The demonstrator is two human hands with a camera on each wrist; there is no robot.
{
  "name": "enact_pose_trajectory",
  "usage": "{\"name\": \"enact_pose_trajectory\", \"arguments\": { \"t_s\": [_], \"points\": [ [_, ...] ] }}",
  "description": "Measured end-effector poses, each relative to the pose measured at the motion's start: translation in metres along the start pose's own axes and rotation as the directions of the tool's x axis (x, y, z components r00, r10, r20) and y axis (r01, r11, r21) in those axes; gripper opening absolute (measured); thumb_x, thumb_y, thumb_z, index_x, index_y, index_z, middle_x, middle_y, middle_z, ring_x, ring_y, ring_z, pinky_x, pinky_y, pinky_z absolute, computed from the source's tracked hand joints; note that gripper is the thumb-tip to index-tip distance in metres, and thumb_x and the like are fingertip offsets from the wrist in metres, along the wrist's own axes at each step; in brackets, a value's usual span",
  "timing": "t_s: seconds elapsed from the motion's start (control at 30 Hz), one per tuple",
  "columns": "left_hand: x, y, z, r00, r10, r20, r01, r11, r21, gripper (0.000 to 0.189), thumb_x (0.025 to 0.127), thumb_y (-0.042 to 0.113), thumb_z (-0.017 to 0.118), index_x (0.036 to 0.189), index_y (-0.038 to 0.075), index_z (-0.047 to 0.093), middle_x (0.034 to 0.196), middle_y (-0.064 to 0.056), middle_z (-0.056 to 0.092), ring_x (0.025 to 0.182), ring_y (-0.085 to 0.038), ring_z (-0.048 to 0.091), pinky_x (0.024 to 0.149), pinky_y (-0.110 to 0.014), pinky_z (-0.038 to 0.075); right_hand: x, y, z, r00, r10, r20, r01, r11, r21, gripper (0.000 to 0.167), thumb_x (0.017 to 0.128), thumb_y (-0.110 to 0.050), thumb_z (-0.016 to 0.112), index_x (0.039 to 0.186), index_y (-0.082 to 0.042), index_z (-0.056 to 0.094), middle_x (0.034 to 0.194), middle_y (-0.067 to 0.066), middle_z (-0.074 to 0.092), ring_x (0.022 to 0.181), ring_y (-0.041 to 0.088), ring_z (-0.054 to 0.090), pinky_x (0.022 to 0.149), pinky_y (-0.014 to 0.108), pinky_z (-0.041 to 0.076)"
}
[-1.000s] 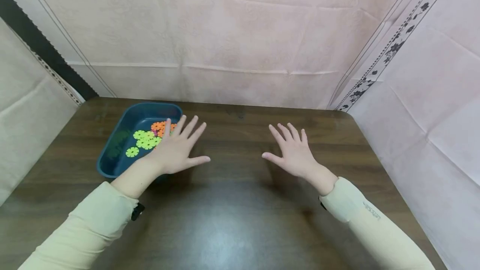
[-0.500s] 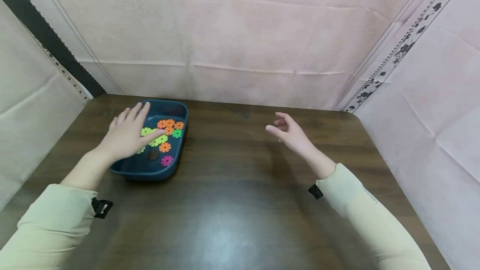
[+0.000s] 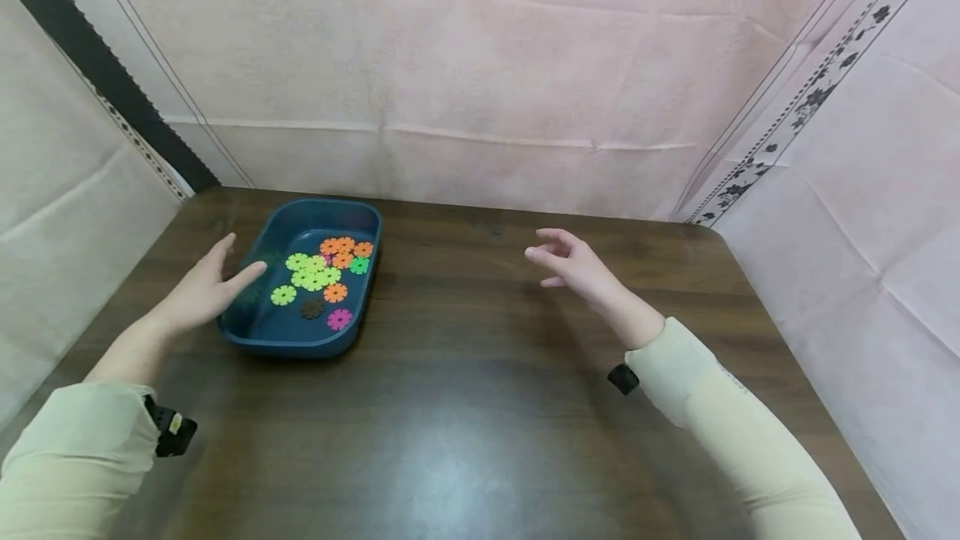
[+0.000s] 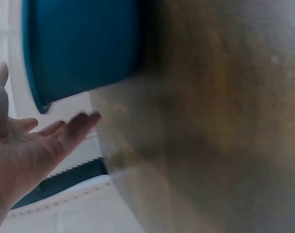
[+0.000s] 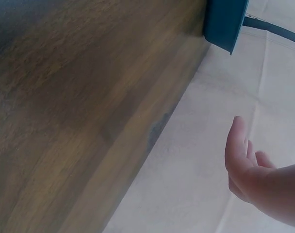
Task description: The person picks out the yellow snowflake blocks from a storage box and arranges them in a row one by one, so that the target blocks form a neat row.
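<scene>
A dark blue plastic tray [image 3: 300,348] stands at the back left of the table, holding several flower-shaped discs in yellow-green [image 3: 311,276], orange [image 3: 335,293], green, brown and magenta [image 3: 339,320]. My left hand [image 3: 197,294] is at the tray's left side, thumb overlapping the rim in the head view. From the left wrist, the fingers [image 4: 74,133] look spread and bare beside the tray's wall [image 4: 84,43]. My right hand [image 3: 573,267] hovers over the table's right half, fingers loosely bent around nothing. The right wrist view shows that same relaxed hand [image 5: 249,167] well away from the tray.
The brown wooden table [image 3: 450,407] ends at a pale cloth backdrop [image 3: 480,73] behind. More cloth hangs at the left [image 3: 75,198] and right [image 3: 862,265] sides. Both sleeves carry a black wrist device [image 3: 176,433].
My left hand has moved left from over the tray to its left side, uncovering the discs. My right hand has gone from spread fingers to loosely bent ones. The view has shifted slightly.
</scene>
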State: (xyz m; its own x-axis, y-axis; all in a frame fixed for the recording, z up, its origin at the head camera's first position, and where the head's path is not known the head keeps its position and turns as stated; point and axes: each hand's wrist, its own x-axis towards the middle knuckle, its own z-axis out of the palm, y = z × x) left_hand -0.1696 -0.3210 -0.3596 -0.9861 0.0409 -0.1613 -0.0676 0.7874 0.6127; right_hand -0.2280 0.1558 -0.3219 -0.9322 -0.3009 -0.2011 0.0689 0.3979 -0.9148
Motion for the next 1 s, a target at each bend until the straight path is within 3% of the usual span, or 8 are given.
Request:
{"name": "enact_pose_trajectory", "arguments": {
  "t_s": [0.17,0.4,0.57,0.73,1.0],
  "points": [
    [-0.004,-0.013,0.004,0.999,-0.037,0.006,0.038,0.998,-0.052,0.079,0.099,0.048,0.026,0.146,-0.003,-0.013,0.143,-0.043,0.013,0.129,-0.060,0.017,0.097,-0.071,0.023,0.000,-0.002,0.002,1.000,0.017,0.024,-0.017,1.000,0.004,0.055,0.092,-0.025,0.059,0.140,-0.007,0.039,0.136,0.017,0.043,0.126,0.032,0.045,0.090,0.040,0.051],
    [-0.005,-0.016,0.011,0.995,0.015,-0.096,-0.020,0.999,-0.047,0.067,0.101,0.041,0.026,0.147,-0.005,0.009,0.136,-0.041,0.030,0.124,-0.057,0.029,0.094,-0.069,0.028,0.000,-0.005,0.005,0.999,0.011,0.039,-0.013,0.998,0.056,0.056,0.092,-0.022,0.059,0.141,-0.007,0.037,0.135,0.018,0.042,0.125,0.032,0.046,0.092,0.042,0.049],
    [-0.004,-0.015,0.014,0.993,0.023,-0.113,-0.032,0.997,-0.076,0.062,0.102,0.039,0.024,0.145,-0.006,0.020,0.135,-0.039,0.035,0.121,-0.054,0.036,0.094,-0.068,0.032,0.005,-0.010,0.012,0.999,0.002,0.044,-0.007,0.994,0.110,0.054,0.093,-0.020,0.057,0.141,-0.006,0.038,0.127,0.015,0.046,0.124,0.030,0.047,0.092,0.043,0.049],
    [-0.003,-0.008,0.022,0.990,0.049,-0.130,-0.063,0.992,-0.109,0.058,0.102,0.034,0.031,0.144,-0.005,0.025,0.129,-0.036,0.042,0.120,-0.051,0.040,0.095,-0.064,0.035,0.015,-0.022,0.031,0.998,-0.012,0.063,0.002,0.985,0.172,0.051,0.093,-0.017,0.056,0.140,-0.006,0.040,0.119,0.012,0.050,0.123,0.032,0.048,0.093,0.045,0.048],
    [0.006,0.012,0.041,0.989,0.065,-0.133,-0.085,0.985,-0.147,0.056,0.100,0.032,0.038,0.143,-0.003,0.028,0.130,-0.033,0.045,0.119,-0.048,0.045,0.095,-0.060,0.040,0.036,-0.048,0.080,0.991,-0.008,0.133,-0.031,0.955,0.294,0.050,0.092,-0.017,0.059,0.137,-0.006,0.043,0.135,0.016,0.049,0.123,0.032,0.050,0.096,0.045,0.047]
  ]
}}
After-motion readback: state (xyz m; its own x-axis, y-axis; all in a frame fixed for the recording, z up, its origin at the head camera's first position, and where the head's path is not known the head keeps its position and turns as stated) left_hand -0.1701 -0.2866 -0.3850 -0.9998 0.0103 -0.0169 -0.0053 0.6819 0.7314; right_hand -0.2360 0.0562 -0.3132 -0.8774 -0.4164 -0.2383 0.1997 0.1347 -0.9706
